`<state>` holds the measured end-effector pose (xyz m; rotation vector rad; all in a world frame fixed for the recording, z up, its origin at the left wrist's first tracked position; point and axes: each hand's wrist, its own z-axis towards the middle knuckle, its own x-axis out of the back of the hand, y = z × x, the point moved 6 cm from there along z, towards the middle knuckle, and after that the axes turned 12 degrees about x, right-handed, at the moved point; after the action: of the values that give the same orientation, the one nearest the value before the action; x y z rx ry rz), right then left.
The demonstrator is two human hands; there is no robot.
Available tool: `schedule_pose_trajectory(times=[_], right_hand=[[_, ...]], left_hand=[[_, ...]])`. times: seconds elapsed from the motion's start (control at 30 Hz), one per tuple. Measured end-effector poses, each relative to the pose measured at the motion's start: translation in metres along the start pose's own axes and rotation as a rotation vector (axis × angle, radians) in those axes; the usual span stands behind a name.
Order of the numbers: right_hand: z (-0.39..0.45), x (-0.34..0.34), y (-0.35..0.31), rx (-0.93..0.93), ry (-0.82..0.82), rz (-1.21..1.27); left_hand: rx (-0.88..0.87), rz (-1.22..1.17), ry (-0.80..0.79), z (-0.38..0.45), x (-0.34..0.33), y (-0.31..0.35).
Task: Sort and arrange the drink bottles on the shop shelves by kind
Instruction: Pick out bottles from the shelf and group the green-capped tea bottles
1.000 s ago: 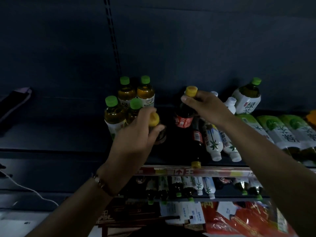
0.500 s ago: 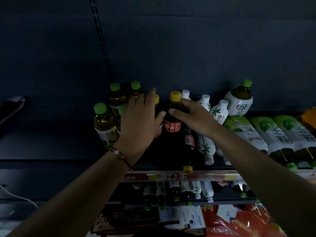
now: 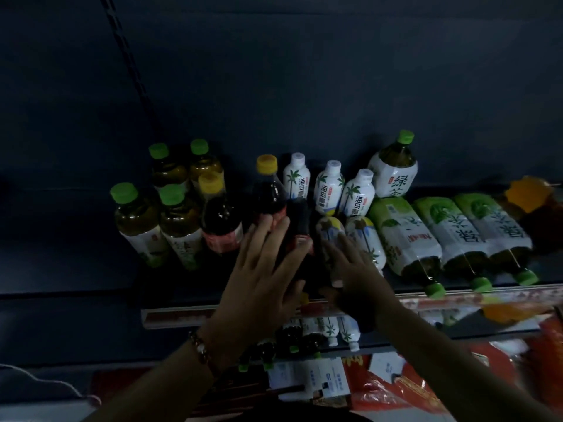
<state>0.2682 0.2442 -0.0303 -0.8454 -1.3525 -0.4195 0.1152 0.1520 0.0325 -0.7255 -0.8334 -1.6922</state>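
Left hand (image 3: 259,275) open, fingers straight, touching upright yellow-capped dark drink bottle (image 3: 269,190) on top shelf (image 3: 176,313). Right hand (image 3: 353,269) flat, open, on lying white coconut-palm bottle (image 3: 329,236). Upright green tea bottle (image 3: 394,169) reads 绿茶.

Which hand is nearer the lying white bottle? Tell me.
Right. The right hand lies on the lying white bottle, fingers straight along it. The left hand is beside it, on the dark bottles.

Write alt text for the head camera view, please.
Two open hands, left hand and right hand, reach to a dark shelf of drink bottles: the left touches an upright yellow-capped dark bottle, the right a lying white bottle.
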Motion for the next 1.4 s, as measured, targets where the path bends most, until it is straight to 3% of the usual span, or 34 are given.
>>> schedule_pose_trajectory(times=[0.2,0.27,0.43,0.53,0.67,0.83,0.97,1.23,1.4], right_hand=[[-0.005,-0.008,0.006,0.111,0.102,-0.182],[-0.003,-0.005,0.008,0.134,0.14,-0.184],[-0.004,0.012,0.004,0.199,0.13,-0.2],[-0.013,0.038,0.009,0.159,0.106,-0.007],[-0.016,0.079,0.018,0.127,0.235,0.275],[0.008,0.091,0.021,0.178,0.16,0.296],[0.019,0.083,0.015,0.241,0.123,0.365],[0.009,0.083,0.023,0.191,0.203,0.405],[0.007,0.077,0.021,0.139,0.238,0.454]], left_hand=[[0.188,0.11,-0.536,-0.025,-0.086,0.0],[0.237,0.092,-0.602,-0.027,-0.094,0.001],[0.338,-0.002,-0.486,-0.029,-0.092,0.003],[0.366,-0.102,-0.435,-0.034,-0.086,0.002],[0.409,-0.214,-0.279,-0.031,-0.057,0.008],[0.488,-0.324,-0.091,-0.007,-0.003,0.028],[0.405,-0.171,0.052,0.035,0.035,0.036],[0.398,0.055,-0.067,0.131,0.025,0.019],[0.378,0.142,0.017,0.139,0.024,0.018]])
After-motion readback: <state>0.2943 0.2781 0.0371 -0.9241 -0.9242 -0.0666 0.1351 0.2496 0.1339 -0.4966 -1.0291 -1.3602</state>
